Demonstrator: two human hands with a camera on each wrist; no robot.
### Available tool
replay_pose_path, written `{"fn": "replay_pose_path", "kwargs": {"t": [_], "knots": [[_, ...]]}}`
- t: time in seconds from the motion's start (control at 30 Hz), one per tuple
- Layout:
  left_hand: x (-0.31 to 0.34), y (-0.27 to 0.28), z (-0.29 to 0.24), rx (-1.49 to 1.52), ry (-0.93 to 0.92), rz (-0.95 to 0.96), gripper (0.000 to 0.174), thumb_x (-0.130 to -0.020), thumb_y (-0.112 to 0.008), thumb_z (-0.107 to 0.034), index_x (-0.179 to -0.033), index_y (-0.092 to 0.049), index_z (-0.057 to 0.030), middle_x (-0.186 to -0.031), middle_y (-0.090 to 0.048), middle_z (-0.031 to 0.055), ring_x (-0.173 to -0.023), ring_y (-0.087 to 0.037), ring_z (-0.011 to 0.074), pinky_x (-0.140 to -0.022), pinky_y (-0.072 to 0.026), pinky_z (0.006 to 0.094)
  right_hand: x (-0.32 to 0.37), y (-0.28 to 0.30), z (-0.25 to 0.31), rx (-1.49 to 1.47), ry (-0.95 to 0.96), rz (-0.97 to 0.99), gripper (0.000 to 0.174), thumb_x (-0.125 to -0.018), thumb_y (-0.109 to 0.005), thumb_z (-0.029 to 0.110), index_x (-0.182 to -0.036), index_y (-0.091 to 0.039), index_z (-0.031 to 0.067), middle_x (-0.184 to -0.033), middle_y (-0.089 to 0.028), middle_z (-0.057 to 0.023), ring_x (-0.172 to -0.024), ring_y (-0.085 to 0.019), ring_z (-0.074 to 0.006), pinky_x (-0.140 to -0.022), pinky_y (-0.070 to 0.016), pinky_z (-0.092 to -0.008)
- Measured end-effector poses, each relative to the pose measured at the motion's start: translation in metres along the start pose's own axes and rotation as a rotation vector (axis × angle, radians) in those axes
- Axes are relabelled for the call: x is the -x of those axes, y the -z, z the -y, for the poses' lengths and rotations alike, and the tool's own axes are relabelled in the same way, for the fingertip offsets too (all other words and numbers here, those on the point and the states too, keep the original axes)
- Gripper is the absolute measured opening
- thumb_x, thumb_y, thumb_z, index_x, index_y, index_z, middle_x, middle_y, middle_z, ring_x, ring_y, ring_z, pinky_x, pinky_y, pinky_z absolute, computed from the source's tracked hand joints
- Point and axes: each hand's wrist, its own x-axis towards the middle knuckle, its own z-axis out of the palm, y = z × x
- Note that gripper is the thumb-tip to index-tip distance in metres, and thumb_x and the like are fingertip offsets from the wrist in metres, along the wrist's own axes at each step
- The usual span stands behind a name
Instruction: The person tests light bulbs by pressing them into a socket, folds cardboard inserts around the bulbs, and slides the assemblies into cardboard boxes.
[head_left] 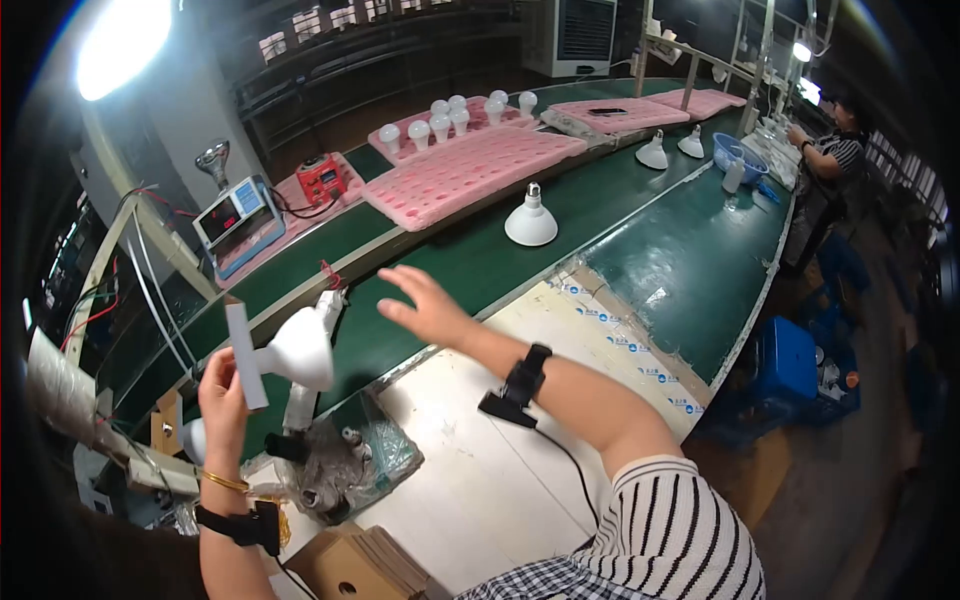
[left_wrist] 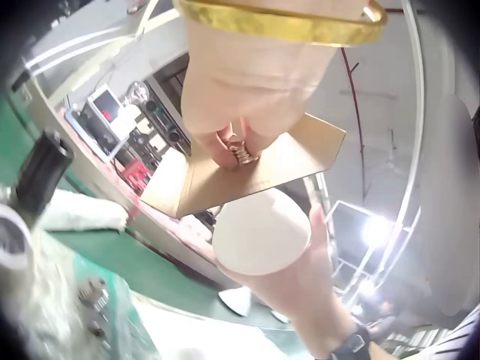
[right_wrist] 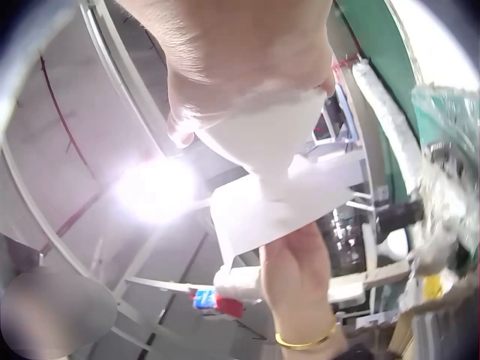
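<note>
A white reflector bulb (head_left: 306,350) is held up at the left by my left hand (head_left: 222,402). Its neck passes through a folded cardboard insert (head_left: 244,357), white outside and brown inside. In the left wrist view my left fingers pinch the metal screw base (left_wrist: 241,153) that pokes out through the card. My right hand (head_left: 428,312) is raised to the right of the bulb with its fingers spread and straight. From the left wrist, that hand shows behind the bulb's wide white face (left_wrist: 262,234).
Brown cardboard pieces (head_left: 360,570) stand at the front edge beside a plastic-lined bin (head_left: 355,455). Reflector bulbs (head_left: 531,222) stand along the green belt. Pink foam trays (head_left: 470,172) hold several round bulbs. A meter (head_left: 240,215) sits at the left; another person (head_left: 838,160) works far right.
</note>
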Motion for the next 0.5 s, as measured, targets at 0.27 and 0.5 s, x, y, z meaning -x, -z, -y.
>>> {"fn": "replay_pose_path", "kwargs": {"t": [0.27,0.5], "knots": [[-0.057,0.095,0.131,-0.896,-0.004,-0.068,0.012,-0.086,-0.060,0.001,-0.098,-0.062,0.0014,-0.086,-0.062,0.0132,-0.075,-0.060,0.0254,-0.073,-0.0494,0.0335,-0.063,0.157,-0.148,1.125,-0.209,-0.390,0.039,-0.092,-0.053,0.017,-0.131,-0.056,0.0145,-0.136,-0.049,-0.0163,-0.133,-0.041,-0.0343,-0.103,-0.0389,-0.0490],[-0.036,0.068,0.082,-0.882,-0.314,-0.197,0.017,-0.092,-0.055,-0.004,-0.107,-0.063,-0.0017,-0.124,-0.056,0.0143,-0.113,-0.055,0.0282,-0.092,-0.0459,0.0350,-0.057,0.170,-0.132,0.921,-0.267,-0.210,0.026,-0.086,-0.067,0.013,-0.110,-0.061,0.0071,-0.108,-0.059,-0.0150,-0.100,-0.060,-0.0369,-0.086,-0.0515,-0.0459]]}}
